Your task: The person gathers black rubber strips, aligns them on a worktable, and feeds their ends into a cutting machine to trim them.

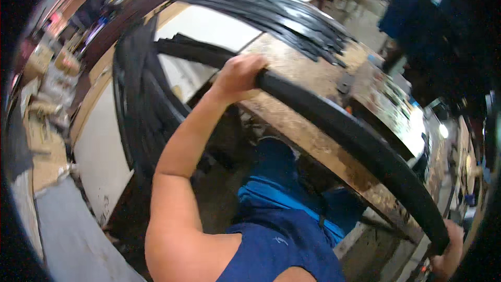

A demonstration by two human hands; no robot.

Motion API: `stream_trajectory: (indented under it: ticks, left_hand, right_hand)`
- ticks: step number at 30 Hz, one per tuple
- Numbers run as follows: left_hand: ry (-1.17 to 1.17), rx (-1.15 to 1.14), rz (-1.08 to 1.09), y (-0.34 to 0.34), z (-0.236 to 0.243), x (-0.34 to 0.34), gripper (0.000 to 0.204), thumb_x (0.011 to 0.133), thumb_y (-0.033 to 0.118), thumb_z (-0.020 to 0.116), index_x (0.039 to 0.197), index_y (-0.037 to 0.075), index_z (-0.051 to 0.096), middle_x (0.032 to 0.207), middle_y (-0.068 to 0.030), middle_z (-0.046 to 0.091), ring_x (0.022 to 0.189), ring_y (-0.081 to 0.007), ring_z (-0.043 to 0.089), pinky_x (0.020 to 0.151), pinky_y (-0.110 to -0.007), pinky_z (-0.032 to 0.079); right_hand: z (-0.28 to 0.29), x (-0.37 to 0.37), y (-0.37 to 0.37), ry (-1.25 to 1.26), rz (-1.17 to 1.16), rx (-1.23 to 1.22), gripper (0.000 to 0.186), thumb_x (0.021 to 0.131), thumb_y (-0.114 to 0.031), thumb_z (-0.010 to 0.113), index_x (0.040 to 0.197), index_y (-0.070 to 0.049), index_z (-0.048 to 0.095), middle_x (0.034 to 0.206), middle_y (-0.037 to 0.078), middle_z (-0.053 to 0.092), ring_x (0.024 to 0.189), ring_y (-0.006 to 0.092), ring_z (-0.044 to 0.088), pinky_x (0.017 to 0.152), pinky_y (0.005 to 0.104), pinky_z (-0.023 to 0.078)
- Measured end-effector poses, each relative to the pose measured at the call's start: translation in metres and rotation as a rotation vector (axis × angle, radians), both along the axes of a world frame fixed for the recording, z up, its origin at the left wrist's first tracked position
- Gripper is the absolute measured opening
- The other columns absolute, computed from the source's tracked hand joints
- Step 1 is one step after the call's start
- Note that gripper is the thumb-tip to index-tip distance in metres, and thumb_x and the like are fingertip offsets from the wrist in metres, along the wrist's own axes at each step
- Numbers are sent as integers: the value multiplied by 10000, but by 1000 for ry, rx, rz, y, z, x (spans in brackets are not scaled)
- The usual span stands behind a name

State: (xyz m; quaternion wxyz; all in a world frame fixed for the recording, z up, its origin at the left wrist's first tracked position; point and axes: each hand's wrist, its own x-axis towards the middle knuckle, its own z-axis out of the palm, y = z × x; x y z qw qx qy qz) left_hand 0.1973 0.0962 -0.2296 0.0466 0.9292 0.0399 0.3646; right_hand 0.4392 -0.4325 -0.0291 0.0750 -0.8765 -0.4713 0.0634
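Note:
A long, wide black strip runs slantwise over the front of the worn wooden table, from the back left to the near right. Its material cannot be told for sure. My left hand is wrapped round it, with its tail reaching past the hand to the left. At the far right my right hand grips the near end of the same strip; some of its fingers are hidden. A bundle of black strips lies across the back of the table. Another dark bundle hangs down over the left edge.
A white board lies on the table's left part. Beyond the table's right end stands a machine with a lit surface. Boxes and wrapped goods are piled at the left. A grey sheet lies near me on the left.

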Motion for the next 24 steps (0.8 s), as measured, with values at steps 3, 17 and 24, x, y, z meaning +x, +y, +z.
stream_trajectory:
  ticks: [3, 17, 24]
  left_hand:
    - [267, 73, -128, -10, -17, 33, 156, 712, 52, 575, 863, 57, 538, 712, -127, 546, 684, -341, 593, 612, -417, 487]
    - [20, 139, 238, 114, 123, -9, 162, 721, -36, 552, 865, 37, 571, 781, -146, 566, 756, -313, 573, 689, -364, 456]
    - [19, 274, 478, 262, 252, -124, 433, 787, -13, 522, 1219, -38, 537, 1122, -195, 614, 1080, -313, 582, 943, -352, 430]
  right_hand:
    - [0, 10, -26, 135, 91, -133, 472, 602, -133, 652, 1053, -11, 588, 997, 165, 584, 941, 335, 561, 857, 379, 425]
    - [-69, 65, -15, 142, -271, -40, 334, 601, -97, 708, 910, -44, 592, 836, 164, 585, 859, 361, 575, 746, 377, 455]
    - [-79, 120, 78, 133, -22, 93, 448, 671, -182, 767, 1046, -53, 558, 896, 153, 615, 888, 295, 598, 782, 380, 460]
